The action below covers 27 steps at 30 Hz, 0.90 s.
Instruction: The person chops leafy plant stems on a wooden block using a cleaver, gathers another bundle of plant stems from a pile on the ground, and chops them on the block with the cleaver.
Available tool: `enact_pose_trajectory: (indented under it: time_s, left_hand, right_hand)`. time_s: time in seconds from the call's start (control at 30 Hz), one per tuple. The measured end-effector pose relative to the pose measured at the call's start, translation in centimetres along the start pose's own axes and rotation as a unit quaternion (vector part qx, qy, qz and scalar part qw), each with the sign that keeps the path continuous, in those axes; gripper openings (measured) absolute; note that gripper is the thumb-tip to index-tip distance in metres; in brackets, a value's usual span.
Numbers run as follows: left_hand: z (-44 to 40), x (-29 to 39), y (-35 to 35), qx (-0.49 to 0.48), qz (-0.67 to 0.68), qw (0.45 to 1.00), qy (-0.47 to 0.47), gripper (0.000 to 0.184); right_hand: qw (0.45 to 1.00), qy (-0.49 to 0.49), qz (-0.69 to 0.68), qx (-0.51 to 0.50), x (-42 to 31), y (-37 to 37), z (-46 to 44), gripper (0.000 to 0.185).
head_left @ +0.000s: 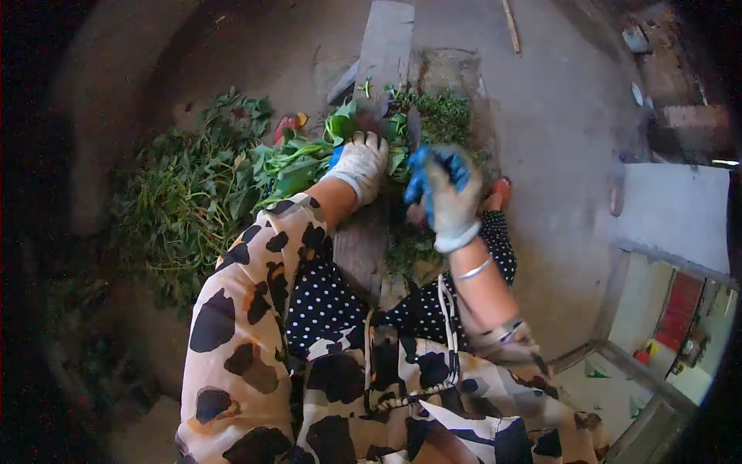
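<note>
Gripping leafy stems [297, 170] across the plank [386, 39], left hand [360, 164]; right hand [448, 195] blurred, curled, its hold unclear.

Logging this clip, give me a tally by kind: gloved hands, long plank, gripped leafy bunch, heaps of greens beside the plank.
Gloved hands: 2 (left hand, right hand)
Long plank: 1
Leafy bunch: 1
Heaps of greens: 2 (left heap, right heap)
Total: 6
</note>
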<state>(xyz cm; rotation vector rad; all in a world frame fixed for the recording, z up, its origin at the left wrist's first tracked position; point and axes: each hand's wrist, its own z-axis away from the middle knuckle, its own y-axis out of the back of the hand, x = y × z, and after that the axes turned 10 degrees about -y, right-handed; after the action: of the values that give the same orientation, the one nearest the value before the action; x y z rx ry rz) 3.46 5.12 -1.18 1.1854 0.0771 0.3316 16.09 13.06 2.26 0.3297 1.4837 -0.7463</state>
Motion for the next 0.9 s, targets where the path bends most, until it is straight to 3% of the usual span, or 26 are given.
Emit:
enact_pose_trajectory:
  time_s: [0.07, 0.1, 0.13, 0.17, 0.23, 0.27, 0.33, 0.37, 0.4, 0.43, 0.47, 0.53, 0.6, 0.63, 0.67, 0.7, 0.73, 0.77, 0.8, 0.83, 0.87, 0.9]
  left_hand:
    - [0.5, 1.2, -1.0, 0.027, -0.035, 0.999, 0.001, 0.060]
    - [0.5, 1.5, -1.3, 0.072, -0.072, 0.995, 0.005, 0.055]
    - [0.3, 1.5, -2.0, 0.105, -0.058, 0.993, 0.008, 0.048]
    - [0.3, 1.5, -1.1, 0.073, -0.042, 0.996, 0.003, 0.046]
    - [0.0, 1.4, 0.8, 0.045, -0.026, 0.999, 0.001, 0.045]
    - [-0.5, 1.1, 1.3, 0.013, -0.020, 1.000, 0.003, 0.045]
    - [-1.0, 1.0, 1.1, -0.013, -0.011, 1.000, 0.002, 0.045]
    - [-1.3, 1.0, 0.2, 0.015, -0.006, 1.000, 0.019, 0.044]
    - [-1.7, 1.0, -0.6, 0.044, -0.001, 0.998, 0.037, 0.044]
    - [-1.8, 1.0, -0.8, 0.035, 0.008, 0.999, 0.042, 0.047]
    - [-1.4, 1.2, -0.9, 0.036, 0.009, 0.998, 0.042, 0.047]
    - [-0.7, 1.5, -0.6, 0.064, 0.007, 0.997, 0.048, 0.051]
    - [-0.1, 2.1, -1.3, 0.050, -0.002, 0.998, 0.038, 0.054]
    - [-0.2, 2.3, -2.1, 0.093, -0.020, 0.995, 0.033, 0.054]
    - [-0.4, 2.3, -2.6, 0.138, -0.039, 0.989, 0.028, 0.053]
    - [-0.5, 2.2, -2.1, 0.135, -0.054, 0.989, 0.029, 0.053]
    - [-0.9, 1.8, -0.9, 0.139, -0.056, 0.988, 0.026, 0.053]
    - [-1.3, 1.5, 0.3, 0.063, -0.026, 0.997, 0.024, 0.057]
    - [-1.6, 1.2, 0.9, -0.017, 0.007, 1.000, 0.021, 0.062]
    - [-2.3, 1.0, 0.4, -0.004, 0.010, 0.999, 0.043, 0.057]
    - [-2.4, 1.2, 0.4, 0.001, 0.012, 0.999, 0.041, 0.057]
    - [-2.3, 1.4, 0.3, 0.007, 0.016, 0.998, 0.057, 0.059]
  right_hand:
    - [0.996, -0.082, -0.027, 0.014, -4.0, 0.9, -4.9, 0.019]
    - [0.992, -0.101, 0.072, 0.022, -5.6, 1.9, -9.0, 0.025]
    - [0.990, -0.040, 0.130, -0.034, -7.2, 2.5, -12.4, 0.027]
    - [0.977, 0.024, 0.188, -0.092, -8.4, 2.9, -15.6, 0.029]
    - [0.843, 0.157, 0.506, -0.092, -7.0, 4.2, -23.1, 0.013]
    - [0.843, 0.157, 0.506, -0.092, -7.2, 3.7, -21.9, 0.013]
    - [0.967, -0.040, 0.246, -0.063, -9.2, 1.1, -16.3, 0.030]
    - [0.903, 0.186, 0.384, -0.052, -5.9, 3.6, -15.6, 0.028]
    - [0.983, -0.063, 0.140, 0.104, -6.6, 0.7, -10.2, 0.024]
    - [0.997, -0.047, -0.029, 0.047, -6.0, 0.1, -5.8, 0.018]
    - [0.999, -0.008, -0.043, 0.022, -3.3, 0.4, -2.5, 0.014]
    - [0.998, -0.062, 0.015, 0.010, -2.7, 0.3, -0.8, 0.007]
    - [0.997, -0.062, 0.005, 0.045, -3.4, 1.5, -6.1, 0.022]
    - [0.976, 0.039, 0.213, -0.029, -4.5, 3.0, -10.5, 0.025]
    - [0.897, 0.139, 0.407, -0.101, -5.8, 3.9, -14.3, 0.028]
    - [0.970, -0.002, 0.228, -0.088, -8.1, 2.2, -15.6, 0.028]
    - [0.987, -0.138, 0.038, -0.071, -10.1, 0.6, -16.8, 0.029]
    - [0.988, -0.133, 0.040, -0.070, -8.4, 1.7, -19.6, 0.029]
    - [0.985, -0.032, 0.124, -0.112, -5.9, 3.2, -22.4, 0.028]
    - [0.963, 0.070, 0.209, -0.153, -3.7, 5.1, -24.8, 0.028]
    - [0.934, 0.122, 0.314, -0.116, -3.5, 5.1, -20.9, 0.028]
    - [0.952, 0.089, 0.291, -0.040, -4.1, 4.0, -16.5, 0.026]
